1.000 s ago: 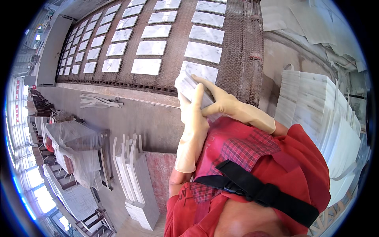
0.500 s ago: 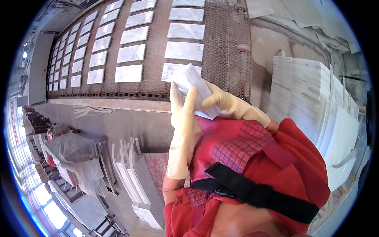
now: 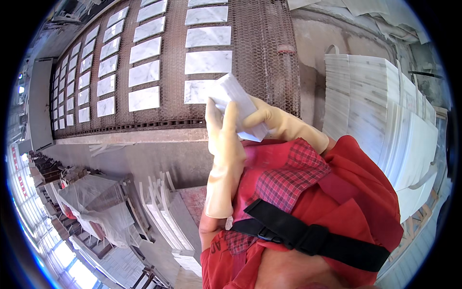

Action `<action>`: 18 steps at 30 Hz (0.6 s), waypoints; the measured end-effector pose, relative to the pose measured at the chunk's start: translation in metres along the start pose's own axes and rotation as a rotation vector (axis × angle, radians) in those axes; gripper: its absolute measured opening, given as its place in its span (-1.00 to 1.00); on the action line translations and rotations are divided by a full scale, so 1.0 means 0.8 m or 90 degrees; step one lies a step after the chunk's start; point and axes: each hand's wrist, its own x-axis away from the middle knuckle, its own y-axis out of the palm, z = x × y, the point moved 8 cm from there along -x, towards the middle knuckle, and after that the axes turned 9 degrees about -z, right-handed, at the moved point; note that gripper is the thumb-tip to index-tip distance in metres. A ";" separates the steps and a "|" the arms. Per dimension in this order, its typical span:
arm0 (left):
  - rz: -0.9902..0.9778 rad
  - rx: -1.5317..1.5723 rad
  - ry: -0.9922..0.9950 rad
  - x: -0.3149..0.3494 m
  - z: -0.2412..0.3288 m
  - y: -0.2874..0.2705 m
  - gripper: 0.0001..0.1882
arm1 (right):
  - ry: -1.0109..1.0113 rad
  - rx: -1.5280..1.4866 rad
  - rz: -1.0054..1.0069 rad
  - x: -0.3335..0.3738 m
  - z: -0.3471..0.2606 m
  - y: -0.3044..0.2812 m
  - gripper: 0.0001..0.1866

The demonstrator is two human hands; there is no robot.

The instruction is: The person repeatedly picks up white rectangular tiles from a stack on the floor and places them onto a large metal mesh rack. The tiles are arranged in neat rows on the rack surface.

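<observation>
Both my gloved hands hold a small stack of white marble tiles (image 3: 236, 98) in front of my apron, at the near edge of a brown mesh conveyor belt (image 3: 262, 53). My left hand (image 3: 224, 127), in a cream rubber glove, closes on the stack's left side with its fingers pointing up. From the right, my right hand (image 3: 270, 118) grips the stack's lower right side, its thumb across the tiles. The stack is tilted and partly covers the nearest loose marble tile (image 3: 196, 92). Other grey-veined tiles (image 3: 208, 62) lie flat in spaced rows on the belt.
A large stack of white slabs (image 3: 361, 101) stands at the right. Along the belt's near side runs a pale ledge (image 3: 130, 137). Lower left are stone strips (image 3: 166, 216) and a plastic-wrapped pile (image 3: 96, 202). A black strap (image 3: 313, 238) crosses my chest.
The tiles on the belt have shifted left in the picture, and the view itself has moved slightly. The held stack has turned a little; both hands keep their grip.
</observation>
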 end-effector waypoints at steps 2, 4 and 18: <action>-0.045 0.145 -0.057 -0.001 0.008 0.001 -0.34 | -0.036 -0.046 -0.009 0.012 -0.004 -0.014 -0.03; -0.081 0.281 -0.100 -0.001 0.004 0.003 -0.35 | -0.044 -0.057 0.028 0.031 -0.011 -0.036 -0.05; 0.053 0.445 -0.150 0.010 -0.106 -0.099 -0.33 | 0.037 1.054 0.335 0.118 -0.134 -0.149 0.33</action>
